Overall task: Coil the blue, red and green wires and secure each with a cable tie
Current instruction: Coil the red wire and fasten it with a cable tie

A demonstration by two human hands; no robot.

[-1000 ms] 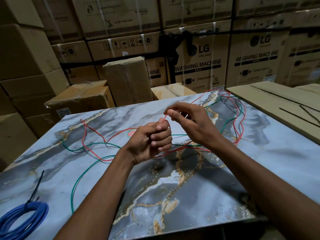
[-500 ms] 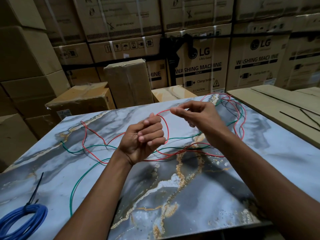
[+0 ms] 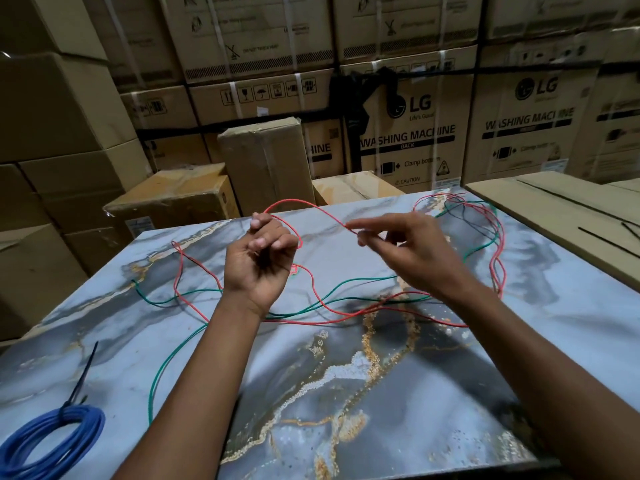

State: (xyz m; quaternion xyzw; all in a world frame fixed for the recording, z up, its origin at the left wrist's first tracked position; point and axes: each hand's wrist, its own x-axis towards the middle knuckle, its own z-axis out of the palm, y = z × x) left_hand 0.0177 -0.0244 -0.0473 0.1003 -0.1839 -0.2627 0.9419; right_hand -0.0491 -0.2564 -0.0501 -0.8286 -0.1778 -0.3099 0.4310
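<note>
The blue coil (image 3: pixel 52 441) lies at 8 o'clock on the table (image 3: pixel 398 393), nearest to the person, and a black tie (image 3: pixel 83 372) already holds it. This wire seems finished. The step in hand is, by judgement, the first loop of the red wire (image 3: pixel 304 206).

To do it well, the left hand (image 3: pixel 258 259) should keep the end fixed while the right hand (image 3: pixel 408 252) brings each new turn back to it in the same size. The wire should slide through the right fingers without a pull, because the red and the green wire (image 3: pixel 346 285) cross each other on the table and can tangle.

The left hand, near the centre, has its fingers curled and grips the red wire, which passes over its thumb side. The right hand, at 2 o'clock from it, pinches the same wire between thumb and finger; its forefinger points straight to the left. Between both hands the wire makes an arch in the air.

Farther, at 1 o'clock, loose red and green loops lie near the table's far corner. More ties (image 3: pixel 604 239) lie on a flat carton (image 3: pixel 554 209) at 2 o'clock.
</note>
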